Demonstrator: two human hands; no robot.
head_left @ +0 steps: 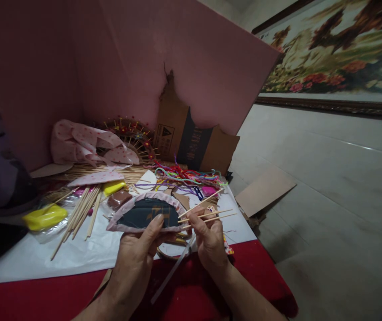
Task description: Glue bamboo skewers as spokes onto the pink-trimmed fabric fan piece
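Note:
My left hand (pixel 140 252) grips the lower edge of a fabric-edged cardboard half-circle (pixel 134 216), thumb on its dark face. Pale pink cloth wraps its rim. At its right end, my right hand (pixel 207 238) pinches around several thin wooden sticks (pixel 217 215) that fan out to the right. Their inner ends meet the half-circle's right edge; I cannot tell whether they are fixed to it. Just below the hands are scissors (pixel 174 255), partly hidden, and a translucent strip (pixel 172 276).
Loose wooden sticks (pixel 80 214), yellow clay packs (pixel 45 217), a brown clay pack (pixel 119 199) and colourful pipe cleaners (pixel 187 174) lie on the white sheet (pixel 90 254). Behind stand a torn cardboard piece (pixel 177 129), dotted pink cloth (pixel 77 142) and a decorated stick arc (pixel 137 136).

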